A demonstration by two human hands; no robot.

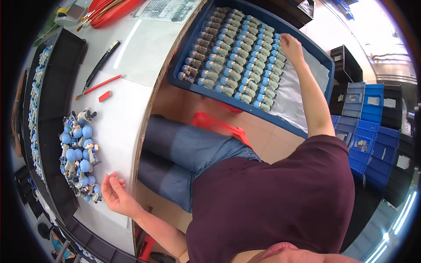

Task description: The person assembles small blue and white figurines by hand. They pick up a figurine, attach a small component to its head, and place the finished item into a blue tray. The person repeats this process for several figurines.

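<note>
Setting figurines in rows looks to be the step in hand. Toward one o'clock, the right hand [291, 47] bends over the blue-haired figurines [269, 65] in the blue tray [263, 116]; I can't tell its grip. At eight, the left hand [115, 197], half-curled, visibly empty, nears the figurine pile [81, 153]. Next calls for light, precise spacing.

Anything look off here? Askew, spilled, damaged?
Mainly the blue-haired figures on the table: they lie in a jumbled heap at mixed angles, while those in the blue tray lie in neat rows. The tray's leftmost row also looks darker. No spill shows; small damage can't be judged.
</note>
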